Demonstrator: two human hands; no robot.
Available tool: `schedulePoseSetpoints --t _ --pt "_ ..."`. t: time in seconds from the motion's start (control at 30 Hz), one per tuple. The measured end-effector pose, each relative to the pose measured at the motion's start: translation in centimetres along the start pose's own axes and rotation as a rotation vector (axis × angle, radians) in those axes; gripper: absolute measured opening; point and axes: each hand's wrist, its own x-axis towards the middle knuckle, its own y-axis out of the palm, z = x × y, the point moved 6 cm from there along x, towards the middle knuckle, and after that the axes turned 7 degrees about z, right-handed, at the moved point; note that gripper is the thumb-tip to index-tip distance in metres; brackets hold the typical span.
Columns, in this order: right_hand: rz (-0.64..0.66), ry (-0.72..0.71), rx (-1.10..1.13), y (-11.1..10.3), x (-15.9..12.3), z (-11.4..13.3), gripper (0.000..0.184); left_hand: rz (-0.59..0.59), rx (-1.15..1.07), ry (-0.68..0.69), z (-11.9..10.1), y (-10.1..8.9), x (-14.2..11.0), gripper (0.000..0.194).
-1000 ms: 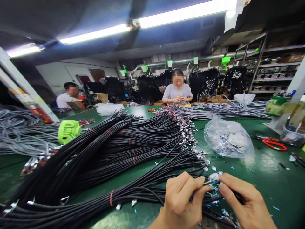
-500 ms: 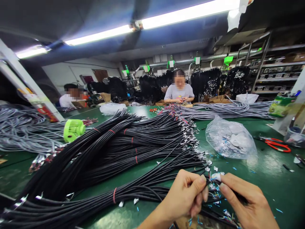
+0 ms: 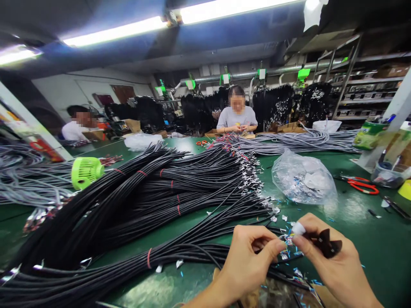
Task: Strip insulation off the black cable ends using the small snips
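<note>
My left hand [image 3: 248, 254] is closed in a pinch near the stripped end of a black cable, with thin coloured wires [image 3: 288, 239] showing just beyond the thumb tip. My right hand [image 3: 337, 265] is just to the right, its thumb and index finger almost meeting at those wires. A white wrapping [image 3: 298, 229] covers the index fingertip. Out of the right hand's grip sticks a dark object with flared ends [image 3: 328, 244]; its kind is unclear and the rest is hidden by the fingers. A bundle of black cables [image 3: 180, 252] runs behind the left hand.
Tied black cables [image 3: 128, 205] cover the left and middle of the green table [image 3: 353, 218]. A clear plastic bag of scraps [image 3: 303, 177] and orange-handled pliers [image 3: 362, 185] lie right. A green fan [image 3: 86, 172] stands left. A co-worker [image 3: 236, 113] sits opposite, another person [image 3: 77, 125] far left.
The view has shifted slightly. My right hand has turned, so the dark object in it now shows, and its wrapped index fingertip is lifted a little. My left hand still pinches at the wire end.
</note>
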Motion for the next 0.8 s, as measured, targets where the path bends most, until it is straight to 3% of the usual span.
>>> schedulePoseSetpoints --t 0.2,0.3,0.47,0.53,0.7,0.8 --pt "0.138 -0.099 -0.046 -0.2 0.5 0.3 0.011 0.048 0.101 0.051 0.3 0.1 0.1 0.023" --pt "0.181 0.072 0.043 -0.1 0.7 -1.3 0.021 0.023 0.211 0.152 -0.6 -0.1 -0.1 0.015" --pt "0.314 0.437 0.569 2.5 -0.8 -3.6 0.04 -0.045 0.296 0.432 -2.8 -1.0 -0.5 0.008" --pt "0.325 0.475 0.635 3.0 -1.0 -3.8 0.043 -0.079 0.294 0.46 -2.9 -1.3 -0.5 0.008" --pt "0.132 0.254 0.341 1.2 0.2 -2.9 0.034 -0.179 0.318 0.381 -2.0 -1.3 -0.4 0.005" --pt "0.176 0.4 0.544 2.3 -0.3 -3.6 0.035 -0.189 0.373 0.388 -2.0 -0.9 -0.6 0.007"
